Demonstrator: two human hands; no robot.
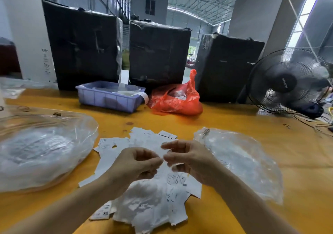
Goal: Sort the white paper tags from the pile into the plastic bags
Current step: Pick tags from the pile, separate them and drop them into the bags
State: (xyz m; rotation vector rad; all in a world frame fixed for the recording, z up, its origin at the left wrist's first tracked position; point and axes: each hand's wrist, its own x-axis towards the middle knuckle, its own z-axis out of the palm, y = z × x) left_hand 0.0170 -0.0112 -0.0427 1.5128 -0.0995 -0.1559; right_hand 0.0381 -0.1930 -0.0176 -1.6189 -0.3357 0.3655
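Both hands are up over the pile of white paper tags [144, 161] in the lower middle of the frame. The left hand [134, 165] has its fingers curled in, the right hand [187, 159] looks like it's pinching something thin and clear, but it's too blurry to tell what, so can't say for sure. A clear plastic bag [243, 161] lies flat just right of the pile, and a fuller one [41, 152] sits at left. All on the yellow worktop [234, 122], with a purple bin [108, 96] and red bag [177, 98] further back, fan [288, 80] at right.
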